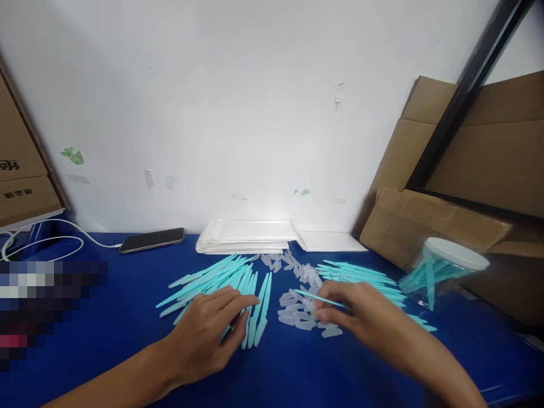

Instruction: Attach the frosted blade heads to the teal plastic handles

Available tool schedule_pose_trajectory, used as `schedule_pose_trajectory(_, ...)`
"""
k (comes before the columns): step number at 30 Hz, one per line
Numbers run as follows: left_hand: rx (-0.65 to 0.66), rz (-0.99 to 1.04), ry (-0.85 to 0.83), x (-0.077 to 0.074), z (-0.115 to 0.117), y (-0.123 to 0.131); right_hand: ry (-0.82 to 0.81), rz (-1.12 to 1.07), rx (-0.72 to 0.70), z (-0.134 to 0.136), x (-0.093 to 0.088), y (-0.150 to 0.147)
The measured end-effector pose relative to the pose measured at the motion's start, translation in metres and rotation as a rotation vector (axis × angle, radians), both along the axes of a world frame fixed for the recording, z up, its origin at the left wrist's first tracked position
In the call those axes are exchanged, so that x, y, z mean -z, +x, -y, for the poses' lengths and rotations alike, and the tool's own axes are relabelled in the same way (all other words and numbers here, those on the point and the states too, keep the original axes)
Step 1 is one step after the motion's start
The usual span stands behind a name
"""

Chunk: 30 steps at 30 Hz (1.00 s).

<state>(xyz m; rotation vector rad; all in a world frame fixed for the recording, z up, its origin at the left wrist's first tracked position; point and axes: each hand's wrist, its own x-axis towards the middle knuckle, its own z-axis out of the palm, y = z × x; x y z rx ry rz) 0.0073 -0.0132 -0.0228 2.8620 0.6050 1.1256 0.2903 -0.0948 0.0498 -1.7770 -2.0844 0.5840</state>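
My right hand (355,309) pinches a slim turquoise eyebrow razor (317,296) between thumb and fingers, its thin end pointing left. Beneath and beside it lie translucent blade caps (304,325), loosely scattered. My left hand (216,323) rests over a fanned pile of turquoise eyebrow razors (204,286); its fingers are bent, with a gap between thumb and index finger, and the palm side is hidden. Several razors (262,311) lie just right of the left fingertips. Another row of razors (357,276) spreads behind my right hand.
White flat packets (250,235) are stacked against the wall. A phone (153,240) with a white cable lies at the back left. On the right, a clear tub with a white lid (457,254) holds more razors, near cardboard boxes (433,218). The table (272,374) is dark blue.
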Motion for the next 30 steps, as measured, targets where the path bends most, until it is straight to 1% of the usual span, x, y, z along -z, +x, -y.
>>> schedule_pose_trajectory(2,0.028,0.016,0.04,-0.002,0.005,0.0,-0.008,-0.033,-0.071,0.0,-0.003,-0.02)
schedule_pose_trajectory(6,0.087,-0.013,0.081,-0.003,0.012,-0.001,0.052,-0.044,-0.122,-0.001,-0.001,-0.046)
schedule_pose_trajectory(10,0.124,0.03,0.146,0.0,0.008,-0.002,0.076,-0.014,-0.179,-0.003,0.003,-0.054)
schedule_pose_trajectory(13,0.139,0.063,0.214,0.001,0.004,-0.002,0.059,-0.02,-0.196,-0.005,0.002,-0.055)
schedule_pose_trajectory(15,0.151,0.065,0.224,0.0,0.002,-0.002,0.035,-0.046,-0.194,-0.004,0.0,-0.055)
schedule_pose_trajectory(18,0.196,0.122,0.167,-0.003,0.001,-0.001,-0.011,-0.117,-0.168,-0.002,-0.004,-0.053)
schedule_pose_trajectory(20,0.193,0.183,0.069,-0.004,-0.001,0.0,0.002,-0.154,-0.147,-0.001,-0.005,-0.05)
schedule_pose_trajectory(22,0.144,0.241,-0.039,-0.003,-0.004,0.0,0.043,-0.154,-0.149,-0.001,-0.005,-0.046)
schedule_pose_trajectory(25,0.066,0.27,-0.16,-0.001,-0.009,0.0,0.093,-0.124,-0.162,-0.003,-0.004,-0.042)
schedule_pose_trajectory(27,0.04,0.266,-0.198,-0.001,-0.01,-0.001,0.108,-0.111,-0.143,-0.005,-0.004,-0.04)
schedule_pose_trajectory(30,0.024,0.275,-0.21,-0.002,-0.008,-0.001,0.103,-0.094,-0.11,-0.007,-0.005,-0.04)
